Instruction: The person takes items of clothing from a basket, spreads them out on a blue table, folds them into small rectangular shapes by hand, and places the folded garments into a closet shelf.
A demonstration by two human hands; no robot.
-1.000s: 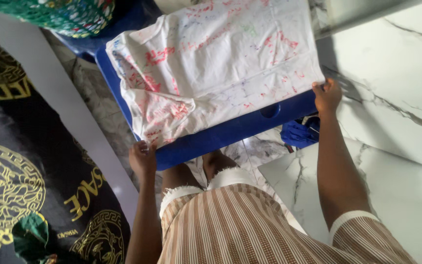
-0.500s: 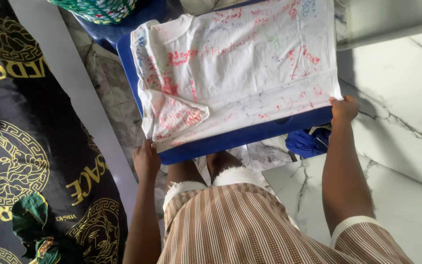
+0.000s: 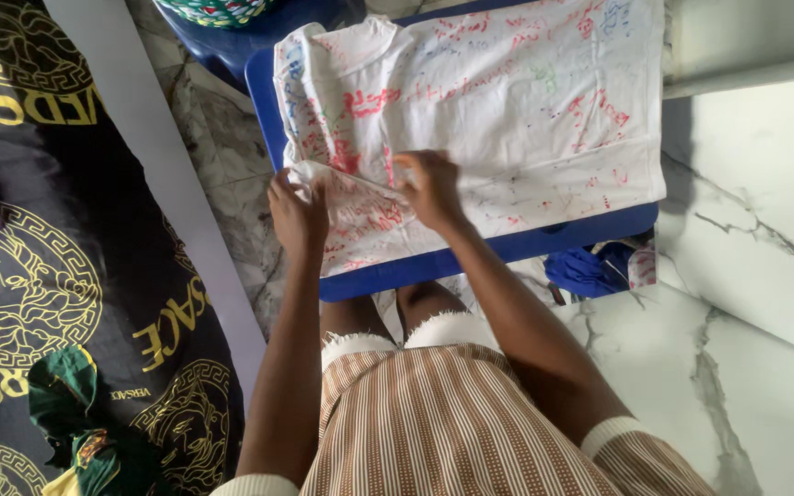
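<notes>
Left hand (image 3: pixel 298 209) pinches the folded sleeve edge of a white shirt (image 3: pixel 507 110), fingers closed on the cloth near the shirt's left side; right hand (image 3: pixel 429 188) is bunched just beside it, fingertips pressed down on the same sleeve fold, also gripping fabric rather than spread flat. Both hands work one small patch, close together but not touching, which suggests the sleeve is being held taut between them so the fold lies straight. One shirt only, covered in red, blue and some green scribbles, spread flat across a blue plastic table (image 3: pixel 470 262), its body smooth and its hem toward the right edge. The flat top gives the cloth a firm surface; the shirt nearly covers it, leaving a blue strip along the near edge and at the left corner. Two bare knees show under that near edge, above a brown-and-white striped garment (image 3: pixel 434 422). Blue cloth bundle (image 3: pixel 585 271), one, lies on the floor just beyond the table's near right corner. Floor is white marble-look tile (image 3: pixel 765 303), grey veins. To the left, one black fabric with gold medallion prints (image 3: pixel 39 276), a pale band along its edge, and a green scrap (image 3: pixel 62 390) resting on it. One patterned green basket (image 3: pixel 213 9) peeks in at the top, mostly cut off.
</notes>
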